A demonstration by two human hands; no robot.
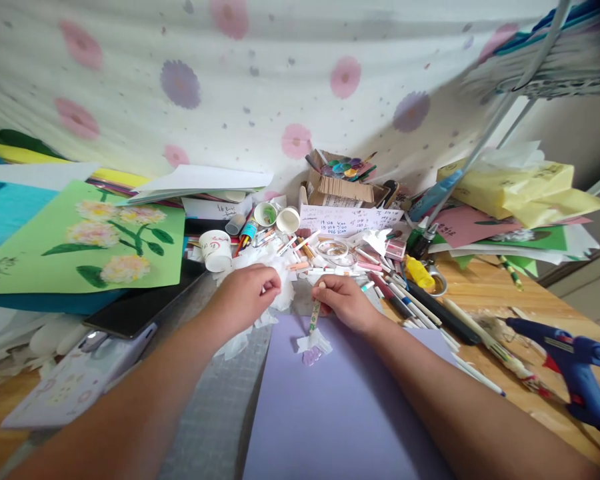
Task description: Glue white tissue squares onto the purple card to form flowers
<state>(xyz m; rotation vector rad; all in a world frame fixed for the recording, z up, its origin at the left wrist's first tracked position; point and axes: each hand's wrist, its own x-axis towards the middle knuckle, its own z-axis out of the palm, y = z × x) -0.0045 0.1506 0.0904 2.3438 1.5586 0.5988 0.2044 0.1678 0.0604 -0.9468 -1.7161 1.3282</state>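
Note:
My left hand (247,293) pinches crumpled white tissue paper (265,263) at the top edge of a lilac paper sheet (340,407). My right hand (347,301) grips a thin patterned stick (314,315) that points down at the sheet. At the stick's lower end sits a small bunched tissue piece (314,343), white with a pale purple tip, resting on the lilac sheet. The two hands are close together, a few centimetres apart.
A blue glue gun (575,367) lies on the wooden table at right. Pens and sticks (420,307) are scattered behind my hands, with paper cups (216,249), a cardboard box (337,190) and paper stacks. A green flower picture (93,240) lies at left above a phone (130,313).

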